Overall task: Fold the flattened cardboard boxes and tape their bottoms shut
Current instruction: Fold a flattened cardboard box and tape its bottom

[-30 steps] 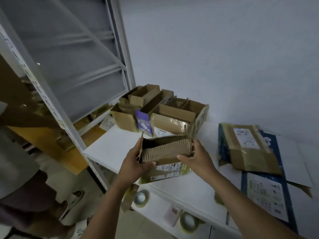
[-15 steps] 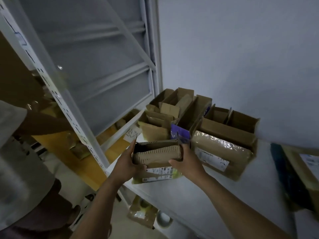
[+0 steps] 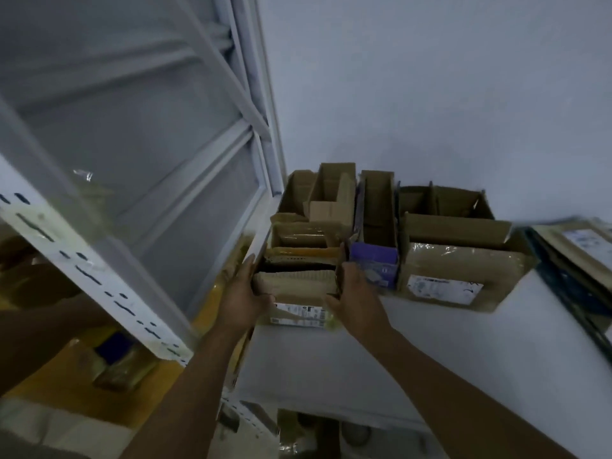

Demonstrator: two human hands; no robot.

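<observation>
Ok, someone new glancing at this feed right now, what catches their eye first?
Dead centre, the left-hand grip and right-hand grip hold a small open cardboard box by its two sides over the white table. Right behind it a cluster of folded open boxes stands by the wall, one with a purple front. A white shelving frame towers at the left.

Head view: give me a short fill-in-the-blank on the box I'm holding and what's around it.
The small box is gripped by the left hand and right hand, ____ on each side.
The narrow box right of it has a ____ front.
The big box stands farthest ____ of the three.
Missing: one; purple; right.
</observation>
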